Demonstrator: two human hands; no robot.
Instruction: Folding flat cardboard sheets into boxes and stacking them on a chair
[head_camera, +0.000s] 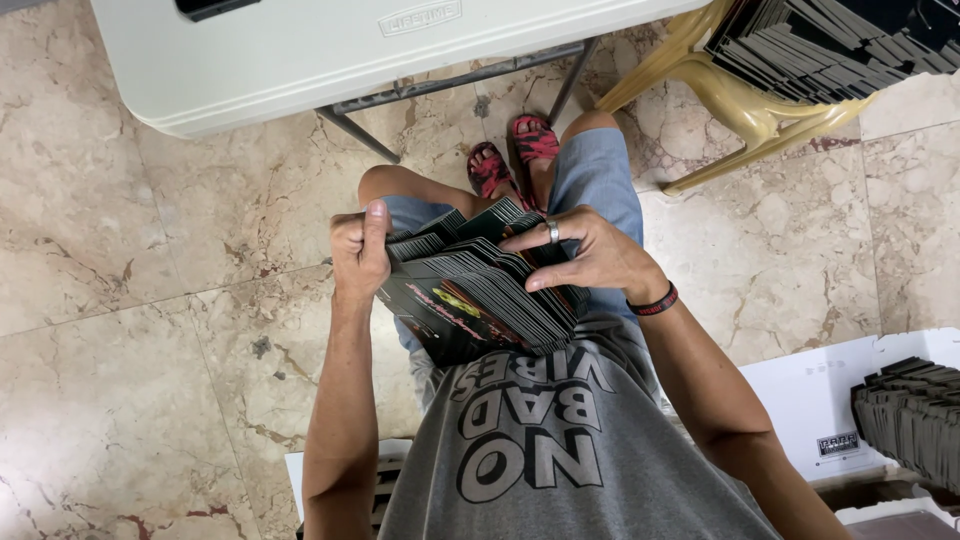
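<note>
Both hands are on a thick stack of dark flat cards (480, 290), held above the person's lap in front of the grey shirt: the left hand (360, 250) is clenched around the stack's left end, thumb up along the edge. The right hand (585, 255), ring on one finger, has its fingers spread and curled over the top right of the fanned cards, fingertips pressing into them. Ahead stands a white folding table (300, 60), with a yellow plastic chair (740, 105) loaded with more dark cards beside it.
</note>
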